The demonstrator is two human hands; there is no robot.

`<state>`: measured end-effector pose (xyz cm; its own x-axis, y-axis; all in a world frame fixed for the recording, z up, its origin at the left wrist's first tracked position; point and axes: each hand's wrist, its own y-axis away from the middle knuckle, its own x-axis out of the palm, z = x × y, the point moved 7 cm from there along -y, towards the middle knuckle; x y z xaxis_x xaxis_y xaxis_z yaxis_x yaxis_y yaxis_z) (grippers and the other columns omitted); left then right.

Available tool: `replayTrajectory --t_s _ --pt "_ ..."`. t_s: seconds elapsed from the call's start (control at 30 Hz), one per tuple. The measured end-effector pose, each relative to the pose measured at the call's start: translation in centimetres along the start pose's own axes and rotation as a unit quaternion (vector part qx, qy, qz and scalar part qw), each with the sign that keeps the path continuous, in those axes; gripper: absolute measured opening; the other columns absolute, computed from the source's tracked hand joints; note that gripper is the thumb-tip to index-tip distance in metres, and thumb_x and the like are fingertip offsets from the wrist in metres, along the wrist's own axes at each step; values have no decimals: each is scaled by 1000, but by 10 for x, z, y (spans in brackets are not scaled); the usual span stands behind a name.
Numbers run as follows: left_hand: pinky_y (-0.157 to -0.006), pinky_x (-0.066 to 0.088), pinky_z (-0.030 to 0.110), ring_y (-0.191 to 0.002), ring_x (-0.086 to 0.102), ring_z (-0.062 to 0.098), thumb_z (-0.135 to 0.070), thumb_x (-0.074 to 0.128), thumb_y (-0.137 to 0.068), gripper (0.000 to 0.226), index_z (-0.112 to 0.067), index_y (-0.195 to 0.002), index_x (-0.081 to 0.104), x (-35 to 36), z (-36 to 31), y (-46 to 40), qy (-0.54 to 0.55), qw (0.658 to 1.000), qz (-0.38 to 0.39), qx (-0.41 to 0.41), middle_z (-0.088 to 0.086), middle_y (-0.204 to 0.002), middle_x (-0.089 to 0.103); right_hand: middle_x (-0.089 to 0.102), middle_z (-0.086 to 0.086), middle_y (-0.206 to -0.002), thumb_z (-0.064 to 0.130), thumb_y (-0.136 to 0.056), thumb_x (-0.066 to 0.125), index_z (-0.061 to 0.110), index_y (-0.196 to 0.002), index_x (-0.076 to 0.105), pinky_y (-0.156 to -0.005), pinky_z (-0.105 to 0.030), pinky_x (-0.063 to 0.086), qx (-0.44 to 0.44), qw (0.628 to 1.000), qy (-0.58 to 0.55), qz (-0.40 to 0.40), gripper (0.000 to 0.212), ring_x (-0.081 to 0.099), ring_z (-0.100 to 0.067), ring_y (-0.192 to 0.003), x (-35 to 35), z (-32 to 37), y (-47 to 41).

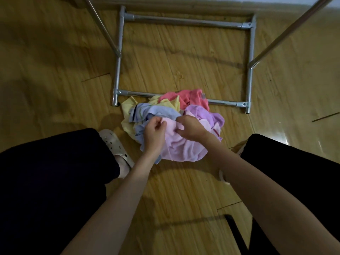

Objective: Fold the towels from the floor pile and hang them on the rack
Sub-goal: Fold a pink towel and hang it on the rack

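Towel pile on wooden floor, left hand and right hand each pinching pale pink towel, metal rack base just behind.

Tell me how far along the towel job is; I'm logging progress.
Nothing looks done: no towel shows on the visible rack bars. In hand: the left hand and right hand pinch the light pink towel atop the pile. Left: the blue, yellow, coral and lilac towels, still crumpled.
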<state>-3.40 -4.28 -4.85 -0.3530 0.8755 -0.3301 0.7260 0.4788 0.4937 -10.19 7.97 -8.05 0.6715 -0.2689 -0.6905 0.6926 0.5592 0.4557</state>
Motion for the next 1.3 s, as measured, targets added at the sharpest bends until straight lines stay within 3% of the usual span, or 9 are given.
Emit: replayTrajectory --t_s 0.13,0.3,0.43,0.57,0.7,0.83,0.97,1.13,1.3 --pt "-69 42 28 -77 52 15 -3 54 -90 12 -10 -81 55 -29 -38 31 57 998 -31 22 2 -78 57 58 -10 -79 25 -84 65 3 -86 64 -67 -37 36 -12 1000 22 -8 22 51 -25 -77 -30 6 41" --pt "-65 41 16 -70 53 0 -1 51 -92 20 -17 -82 56 -66 -113 76 120 988 -15 96 -2 -77 57 69 -8 -79 19 -81 61 8 -80 68 -72 -40 45 -19 997 32 -63 12 61 -27 -78 -74 20 96" --pt "-72 42 22 -80 54 12 -3 52 -92 16 -16 -83 56 -102 -165 117 189 970 -15 152 4 -81 58 68 -9 -75 17 -82 67 8 -78 69 -70 -32 41 -28 993 28 -115 10 59 -28 -76 -106 35 142" --pt "-70 41 24 -82 53 15 -9 55 -88 9 -15 -81 57 -135 -191 157 236 957 -21 167 3 -79 57 58 8 -61 9 -80 69 9 -77 73 -59 -23 33 -23 981 -46 -185 5 54 -16 -63 -138 48 187" --pt "-74 45 25 -83 57 15 -3 52 -93 15 -12 -84 59 -156 -217 188 317 936 -26 152 2 -82 61 63 -3 -65 5 -81 68 1 -79 70 -59 -25 31 13 965 -82 -248 5 54 -14 -63 -157 51 221" --pt "-79 44 29 -89 56 18 -3 51 -94 11 -9 -89 58 -168 -240 205 366 919 -25 144 5 -86 60 54 7 -59 1 -84 65 2 -80 71 -54 -16 32 30 946 -125 -296 8 51 13 -55 -169 56 248" --pt "-82 47 33 -86 60 17 -5 54 -93 10 -8 -88 61 -186 -259 217 379 913 -31 148 4 -85 63 42 6 -48 6 -88 64 -4 -70 65 -48 -21 28 61 912 -205 -350 21 40 1 -43 -194 58 268" --pt "-75 52 30 -75 63 6 1 57 -89 10 -7 -94 62 -214 -291 240 338 916 -63 209 -2 -84 64 44 2 -50 7 -89 61 9 -70 66 -44 -16 31 32 851 -303 -428 20 38 0 -43 -242 92 302" --pt "-65 53 24 -83 61 12 4 51 -90 19 -10 -91 64 -229 -331 269 272 916 11 295 3 -94 60 43 -6 -58 15 -90 63 18 -72 69 -51 -29 33 2 815 -349 -462 19 38 -14 -55 -290 130 325"
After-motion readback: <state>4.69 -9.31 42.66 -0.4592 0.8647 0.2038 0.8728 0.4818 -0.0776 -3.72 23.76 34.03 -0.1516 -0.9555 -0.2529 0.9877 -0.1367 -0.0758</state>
